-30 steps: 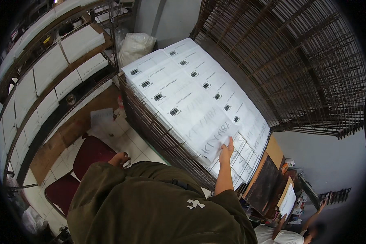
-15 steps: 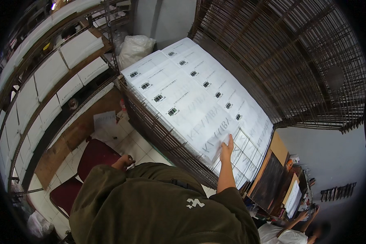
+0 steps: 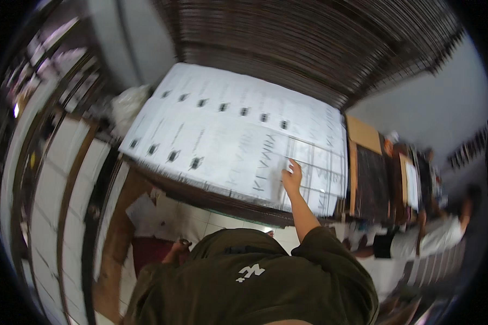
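My right hand (image 3: 292, 176) is over the wire rack (image 3: 314, 188), beside the edge of a white printed sheet (image 3: 238, 160). Its index finger and thumb look apart; the picture is blurred, and I see nothing held between them. Several such sheets, overlapping in rows with dark lettering and small dark blocks, cover the left and middle of the rack. Through the bare wire grid at the right, more printed white shows underneath. Low at the left, my left hand (image 3: 177, 250) is curled beside my body, and what it holds, if anything, is too small to make out.
A stack of raised wire shelves (image 3: 287, 49) leans over the rack's far side. Shelving with white sheets (image 3: 59, 157) lines the left. A clear plastic bag (image 3: 129, 108) sits behind. At right, a dark board (image 3: 370, 181) adjoins the rack, and a co-worker in white (image 3: 434, 235) stands beyond.
The view has turned, so the rack now lies more level across the picture. My right hand's fingers are more bent, and it stays near the sheet edge. The left hand remains beside my body.
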The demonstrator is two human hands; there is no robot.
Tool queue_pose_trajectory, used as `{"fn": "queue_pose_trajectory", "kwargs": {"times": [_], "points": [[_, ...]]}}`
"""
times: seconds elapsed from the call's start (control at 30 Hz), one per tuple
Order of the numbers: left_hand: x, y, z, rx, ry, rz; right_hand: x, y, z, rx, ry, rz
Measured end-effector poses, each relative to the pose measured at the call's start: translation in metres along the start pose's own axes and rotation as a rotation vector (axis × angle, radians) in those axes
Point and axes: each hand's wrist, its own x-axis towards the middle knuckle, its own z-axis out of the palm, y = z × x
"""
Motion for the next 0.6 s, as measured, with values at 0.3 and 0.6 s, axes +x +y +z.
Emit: {"fn": "queue_pose_trajectory", "kwargs": {"times": [0.3,0.6], "points": [[0.001,0.057,-0.013,0.113,-0.112,0.070,-0.017,0.039,-0.130,-0.355,0.482,-0.169],[0.027,0.148,0.000,0.219,-0.204,0.282,-0.062,0.061,-0.243,-0.599,0.495,0.086]]}}
